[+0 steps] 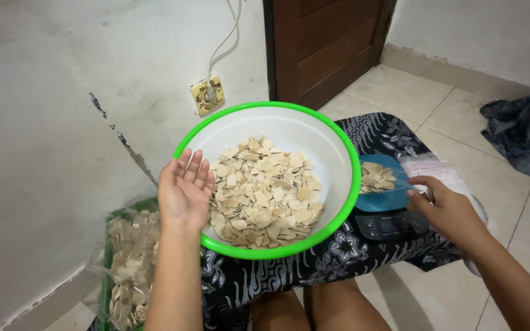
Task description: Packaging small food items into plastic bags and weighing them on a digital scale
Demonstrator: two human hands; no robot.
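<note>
Chips (265, 193), pale and flat, fill the lower half of a white basin with a green rim (314, 116), which rests on the person's lap over a dark patterned cloth (381, 132). The left hand (185, 191) lies at the basin's left rim, palm up, fingers (194, 167) loosely spread and holding nothing; the heap sits just to their right, touching the hand's edge. The left hand is clearly the nearer one to it. Right of the basin stands a small kitchen scale (387, 224) with a blue dish (378, 196) holding a few chips. The right hand (446, 208) rests by that dish, fingers curled on a clear plastic bag (430, 170), it seems.
</note>
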